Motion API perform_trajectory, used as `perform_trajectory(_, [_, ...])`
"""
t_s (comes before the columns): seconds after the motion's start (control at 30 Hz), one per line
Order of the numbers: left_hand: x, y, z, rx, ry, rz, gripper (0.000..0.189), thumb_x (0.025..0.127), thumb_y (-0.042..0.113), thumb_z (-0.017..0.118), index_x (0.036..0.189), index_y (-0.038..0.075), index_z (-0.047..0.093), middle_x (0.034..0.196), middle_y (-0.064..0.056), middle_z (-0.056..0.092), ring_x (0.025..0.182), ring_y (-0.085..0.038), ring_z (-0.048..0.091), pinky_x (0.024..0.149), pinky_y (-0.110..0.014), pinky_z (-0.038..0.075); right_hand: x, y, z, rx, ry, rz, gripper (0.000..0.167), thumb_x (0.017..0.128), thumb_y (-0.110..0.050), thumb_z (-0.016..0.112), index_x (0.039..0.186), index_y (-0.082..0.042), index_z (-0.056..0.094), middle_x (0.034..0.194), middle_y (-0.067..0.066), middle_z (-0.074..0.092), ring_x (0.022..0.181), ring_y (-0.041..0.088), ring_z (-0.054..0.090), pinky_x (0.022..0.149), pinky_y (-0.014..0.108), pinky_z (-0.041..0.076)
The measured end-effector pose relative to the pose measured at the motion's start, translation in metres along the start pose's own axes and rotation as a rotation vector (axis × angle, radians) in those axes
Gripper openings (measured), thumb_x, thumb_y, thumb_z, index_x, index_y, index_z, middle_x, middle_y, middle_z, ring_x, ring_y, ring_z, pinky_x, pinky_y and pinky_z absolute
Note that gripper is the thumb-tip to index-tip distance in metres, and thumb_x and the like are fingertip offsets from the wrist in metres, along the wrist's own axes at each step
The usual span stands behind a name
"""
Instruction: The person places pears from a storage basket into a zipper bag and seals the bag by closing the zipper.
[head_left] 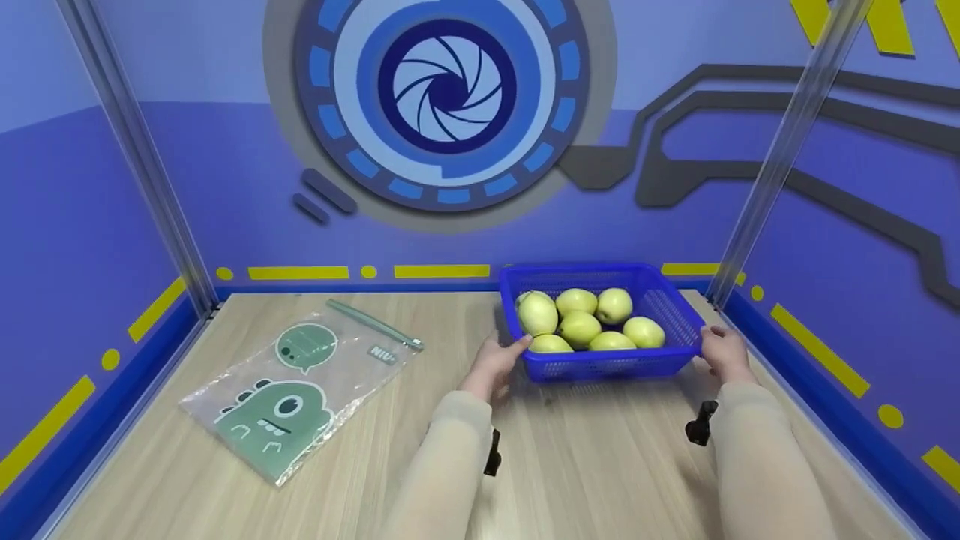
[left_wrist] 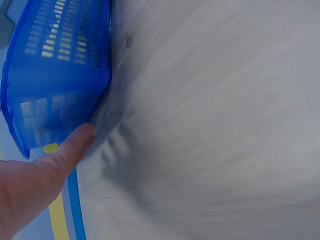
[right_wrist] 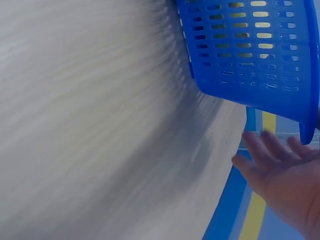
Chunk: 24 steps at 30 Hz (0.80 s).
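A blue perforated plastic basket (head_left: 607,366) holds several yellow-green, apple-like fruits (head_left: 580,329). My left hand (head_left: 495,364) is at the basket's near left corner, its thumb by the rim and its other fingers lower down. In the left wrist view, one extended finger (left_wrist: 75,145) lies close to the basket's lower edge. At the right end is my right hand (head_left: 726,354), by the rim. The right wrist view shows its fingers (right_wrist: 257,150) spread and relaxed beside the basket wall, not wrapped round it. Part of each hand is hidden.
A clear zip bag (head_left: 300,397) with a green one-eyed monster print lies flat on the wooden table (head_left: 585,465), left of the basket. Blue walls (head_left: 225,187) enclose the table at the back and sides, with metal posts (head_left: 772,161) in the corners.
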<state>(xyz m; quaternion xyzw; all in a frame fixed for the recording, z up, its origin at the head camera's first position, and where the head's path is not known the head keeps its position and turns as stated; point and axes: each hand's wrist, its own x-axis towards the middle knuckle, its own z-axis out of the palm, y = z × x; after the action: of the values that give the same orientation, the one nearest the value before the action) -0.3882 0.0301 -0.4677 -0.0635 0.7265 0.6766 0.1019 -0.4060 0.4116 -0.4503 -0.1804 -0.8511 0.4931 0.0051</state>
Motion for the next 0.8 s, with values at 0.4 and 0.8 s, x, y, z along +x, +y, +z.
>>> perform_trajectory(0.4, [0.0024,0.0073,0.0068,-0.053,-0.045,0.069,0.047,0.103,0.015,0.058,0.145,-0.006,0.05,0.135,-0.022,0.063,0.123,-0.032,0.064,0.108,-0.048,0.051,0.0033,0.0008,0.004,0.211,-0.05,0.039,0.064,0.111,-0.026,0.022,0.16,0.008,0.002,0.165,0.034,0.016,0.151,0.046,0.031,0.121,0.053,0.034])
perform_trajectory(0.8, [0.0015,0.0061,0.0057,-0.172,-0.076,0.008,0.051,0.102,0.012,0.059,0.148,-0.004,0.046,0.138,-0.024,0.06,0.123,-0.037,0.062,0.105,-0.058,0.05,0.0054,0.0067,-0.0029,0.381,-0.13,0.07,0.066,0.112,-0.028,0.029,0.161,0.006,0.002,0.169,0.028,0.01,0.155,0.039,0.023,0.124,0.045,0.027])
